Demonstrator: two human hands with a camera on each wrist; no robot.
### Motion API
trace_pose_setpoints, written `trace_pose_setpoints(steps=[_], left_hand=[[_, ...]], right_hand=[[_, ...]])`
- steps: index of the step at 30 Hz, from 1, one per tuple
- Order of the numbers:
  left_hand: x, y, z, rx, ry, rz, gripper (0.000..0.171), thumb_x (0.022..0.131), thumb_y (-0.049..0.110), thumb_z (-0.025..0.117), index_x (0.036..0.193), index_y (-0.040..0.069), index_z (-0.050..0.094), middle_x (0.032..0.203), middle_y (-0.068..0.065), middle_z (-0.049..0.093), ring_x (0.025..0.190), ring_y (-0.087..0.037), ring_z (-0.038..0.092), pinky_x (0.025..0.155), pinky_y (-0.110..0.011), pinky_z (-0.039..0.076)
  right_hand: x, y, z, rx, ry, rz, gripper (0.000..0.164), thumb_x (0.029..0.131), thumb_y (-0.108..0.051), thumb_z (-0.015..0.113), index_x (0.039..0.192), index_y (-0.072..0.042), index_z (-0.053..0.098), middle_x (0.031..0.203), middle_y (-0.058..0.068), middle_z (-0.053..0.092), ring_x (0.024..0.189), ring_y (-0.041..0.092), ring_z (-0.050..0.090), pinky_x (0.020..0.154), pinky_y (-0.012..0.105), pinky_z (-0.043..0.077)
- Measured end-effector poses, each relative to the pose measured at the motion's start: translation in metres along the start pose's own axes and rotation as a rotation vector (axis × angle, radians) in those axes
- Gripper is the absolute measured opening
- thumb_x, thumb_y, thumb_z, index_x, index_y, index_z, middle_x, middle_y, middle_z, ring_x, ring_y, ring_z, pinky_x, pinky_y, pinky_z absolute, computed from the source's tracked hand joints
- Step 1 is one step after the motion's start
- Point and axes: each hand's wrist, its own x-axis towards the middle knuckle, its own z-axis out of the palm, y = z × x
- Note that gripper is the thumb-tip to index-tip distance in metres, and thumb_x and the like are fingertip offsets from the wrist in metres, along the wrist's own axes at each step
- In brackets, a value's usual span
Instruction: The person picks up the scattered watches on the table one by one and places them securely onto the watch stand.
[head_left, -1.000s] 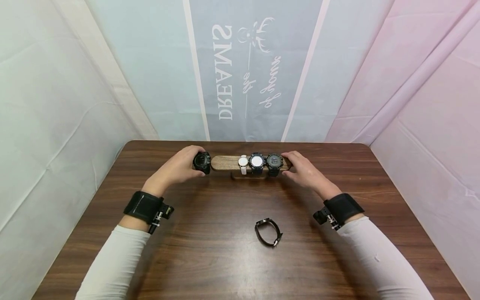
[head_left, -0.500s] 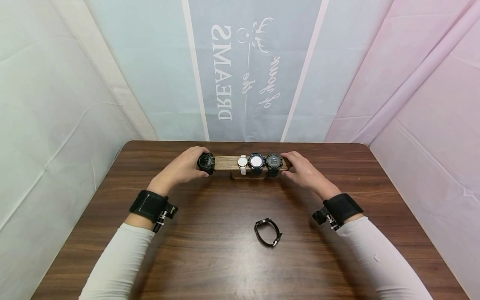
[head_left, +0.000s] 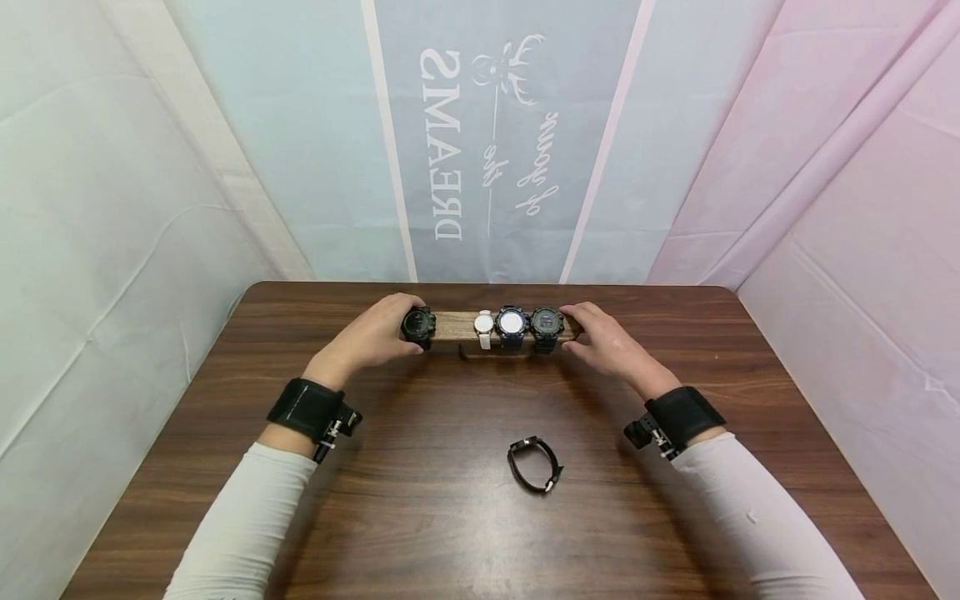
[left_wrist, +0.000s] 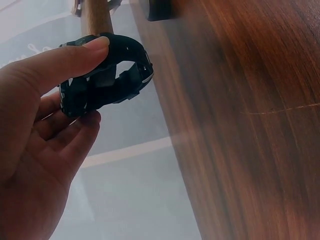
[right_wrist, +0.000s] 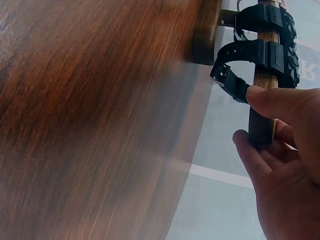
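Note:
My left hand [head_left: 377, 332] pinches a black digital watch [head_left: 417, 326] between thumb and fingers. In the left wrist view the watch's closed strap loop [left_wrist: 132, 50] is around the left end of the wooden bar. This bar [head_left: 454, 326] belongs to a watch stand and carries a white-strapped watch [head_left: 483, 323], a black watch with a bright dial [head_left: 512, 323] and a dark grey-faced watch [head_left: 547, 323]. My right hand [head_left: 609, 346] grips the bar's right end [right_wrist: 262, 122], beside the dark watch.
A slim black watch [head_left: 536, 465] lies on its side on the wooden table [head_left: 420, 500], nearer to me. The stand's base [right_wrist: 206, 40] shows in the right wrist view. A printed cloth [head_left: 487, 167] hangs behind the table, with white cloth walls at both sides.
My left hand has moved right, bringing the black watch from just off the bar's left end onto it. My right hand has kept its grip on the other end.

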Motion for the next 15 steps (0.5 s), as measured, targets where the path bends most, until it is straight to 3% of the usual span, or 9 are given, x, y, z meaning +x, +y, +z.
trace_pose_setpoints(steps=[15], left_hand=[[0.0069, 0.0039, 0.0046, 0.025, -0.006, 0.033, 0.065, 0.069, 0.024, 0.081, 0.123, 0.008, 0.049, 0.121, -0.009, 0.051, 0.114, -0.022, 0.045, 0.095, -0.039, 0.041]], right_hand=[[0.0000, 0.0003, 0.0001, -0.005, 0.005, -0.007, 0.059, 0.085, -0.016, 0.067, 0.136, -0.003, 0.041, 0.114, 0.013, 0.049, 0.092, 0.023, 0.050, 0.073, 0.041, 0.046]])
